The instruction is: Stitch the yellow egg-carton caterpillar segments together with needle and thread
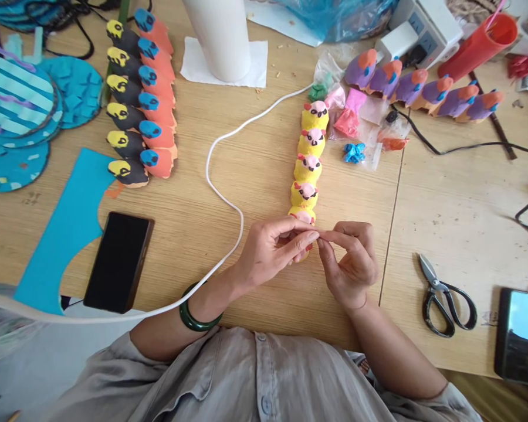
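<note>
My left hand (273, 246) and my right hand (349, 258) meet fingertip to fingertip over the near end of a row of yellow clay figures (307, 170). Both hands are closed in a pinch; whatever sits between the fingertips is too small to make out. The figures have pink faces with dark marks and red bits at the sides. My left hand covers part of the nearest ones. Beyond the row lie small bags of coloured clay, among them a pink one (351, 114) and a blue lump (354, 153).
Black and orange figures (127, 117) stand in rows at left, purple ones (405, 82) at back right. A white cable (209, 158) crosses the table and my left forearm. Scissors (444, 296) and a phone (520, 334) lie right; a dark phone (118, 262) lies left.
</note>
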Action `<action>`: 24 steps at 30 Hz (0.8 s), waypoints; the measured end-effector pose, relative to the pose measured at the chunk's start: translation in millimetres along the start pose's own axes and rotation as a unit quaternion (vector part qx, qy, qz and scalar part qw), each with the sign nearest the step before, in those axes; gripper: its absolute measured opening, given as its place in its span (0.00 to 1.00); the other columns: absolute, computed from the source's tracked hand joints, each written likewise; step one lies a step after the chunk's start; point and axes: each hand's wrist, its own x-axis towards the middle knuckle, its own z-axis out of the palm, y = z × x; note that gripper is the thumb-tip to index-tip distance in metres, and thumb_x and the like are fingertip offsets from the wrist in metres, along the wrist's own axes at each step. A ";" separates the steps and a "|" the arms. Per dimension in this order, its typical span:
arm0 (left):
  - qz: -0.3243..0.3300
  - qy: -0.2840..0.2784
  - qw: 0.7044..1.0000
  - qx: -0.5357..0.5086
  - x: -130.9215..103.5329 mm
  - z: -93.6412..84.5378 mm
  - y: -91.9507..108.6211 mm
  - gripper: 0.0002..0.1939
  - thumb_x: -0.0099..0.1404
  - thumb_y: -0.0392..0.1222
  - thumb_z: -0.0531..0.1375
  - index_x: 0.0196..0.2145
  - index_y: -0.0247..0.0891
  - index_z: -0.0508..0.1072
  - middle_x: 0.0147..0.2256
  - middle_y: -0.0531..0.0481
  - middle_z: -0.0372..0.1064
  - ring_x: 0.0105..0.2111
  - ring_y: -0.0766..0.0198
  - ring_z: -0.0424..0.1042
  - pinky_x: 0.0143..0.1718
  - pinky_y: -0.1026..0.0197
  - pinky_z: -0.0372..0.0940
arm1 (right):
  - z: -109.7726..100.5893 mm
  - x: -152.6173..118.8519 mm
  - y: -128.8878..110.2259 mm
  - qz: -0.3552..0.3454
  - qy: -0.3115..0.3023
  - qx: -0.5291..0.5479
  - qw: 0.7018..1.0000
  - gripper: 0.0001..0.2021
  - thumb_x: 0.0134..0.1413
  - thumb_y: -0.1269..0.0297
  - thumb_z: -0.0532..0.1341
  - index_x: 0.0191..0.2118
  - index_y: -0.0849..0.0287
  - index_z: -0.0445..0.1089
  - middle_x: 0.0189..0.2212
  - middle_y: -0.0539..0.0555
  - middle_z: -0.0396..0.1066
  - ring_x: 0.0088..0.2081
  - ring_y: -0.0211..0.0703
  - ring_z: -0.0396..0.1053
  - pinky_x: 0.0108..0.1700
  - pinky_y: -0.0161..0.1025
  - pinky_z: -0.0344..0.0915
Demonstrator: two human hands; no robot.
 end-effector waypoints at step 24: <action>-0.022 0.009 1.000 0.014 3.0 -0.9 7.2 0.17 0.69 0.53 0.69 0.33 0.35 0.78 0.24 0.55 0.66 0.20 0.74 0.63 0.22 0.70 0.62 | -0.7 6.5 0.5 -0.010 -0.017 0.033 0.999 0.13 0.62 0.76 0.68 0.48 0.52 0.77 0.37 0.52 0.77 0.38 0.45 0.75 0.39 0.46 0.71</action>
